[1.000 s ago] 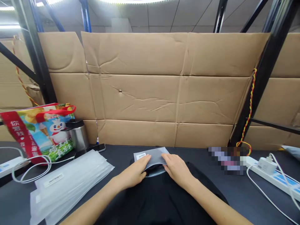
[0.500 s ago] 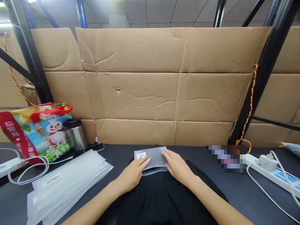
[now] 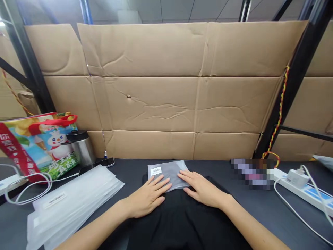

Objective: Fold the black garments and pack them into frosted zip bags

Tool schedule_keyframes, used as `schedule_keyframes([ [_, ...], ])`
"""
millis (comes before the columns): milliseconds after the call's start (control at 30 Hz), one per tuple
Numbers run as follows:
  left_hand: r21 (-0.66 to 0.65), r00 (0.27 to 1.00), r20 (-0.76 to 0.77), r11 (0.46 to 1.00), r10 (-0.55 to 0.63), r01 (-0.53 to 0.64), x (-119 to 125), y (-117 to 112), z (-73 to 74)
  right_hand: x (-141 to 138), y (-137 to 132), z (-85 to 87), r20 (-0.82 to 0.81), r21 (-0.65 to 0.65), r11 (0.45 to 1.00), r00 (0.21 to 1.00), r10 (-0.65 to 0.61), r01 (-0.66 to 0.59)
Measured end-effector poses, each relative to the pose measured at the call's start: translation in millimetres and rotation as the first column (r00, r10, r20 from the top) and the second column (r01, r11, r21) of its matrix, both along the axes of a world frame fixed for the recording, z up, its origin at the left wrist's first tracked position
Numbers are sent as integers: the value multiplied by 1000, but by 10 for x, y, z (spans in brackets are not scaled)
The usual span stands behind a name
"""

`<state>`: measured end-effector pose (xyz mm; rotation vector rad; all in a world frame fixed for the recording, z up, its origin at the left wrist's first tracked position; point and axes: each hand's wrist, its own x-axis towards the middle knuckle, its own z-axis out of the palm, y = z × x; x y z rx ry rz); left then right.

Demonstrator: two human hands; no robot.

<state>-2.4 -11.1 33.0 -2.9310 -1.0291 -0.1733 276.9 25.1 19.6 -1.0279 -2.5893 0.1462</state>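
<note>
A frosted plastic bag with a small white barcode label at its upper left lies on black cloth at the table's middle. My left hand rests flat, fingertips on the bag's lower left part and the palm on the cloth. Across from it, my right hand has its fingers stretched over the bag's right edge. Both hands are open, with nothing gripped. Part of the bag is hidden under my fingers. The cloth spreads from beneath the bag toward me.
To the left lies a stack of frosted plastic bags. Behind it are a phone, a steel flask and a colourful carrier bag. A power strip with white cables lies on the right. A cardboard wall closes off the back.
The bag's front opening, raised before, now lies flat. My hands have spread a little and slid toward me, with the fingers more stretched out. The camera view has shifted slightly.
</note>
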Motion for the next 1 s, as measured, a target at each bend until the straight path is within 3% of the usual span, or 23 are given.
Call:
schedule_keyframes([
  [167,177,994,85,981,64,-79,276,54,-14,215,-34,-67,-133,-44,986,977,-166,162],
  [400,406,999,9,913,33,-34,830,331,-137,179,-12,-150,-218,71,979,961,-170,190],
  [833,457,999,43,888,28,-45,1223,463,-181,140,64,-237,-324,69,963,919,-226,261],
  [1000,426,992,117,900,49,-94,1222,465,-185,146,52,-217,-319,92,960,921,-222,264],
])
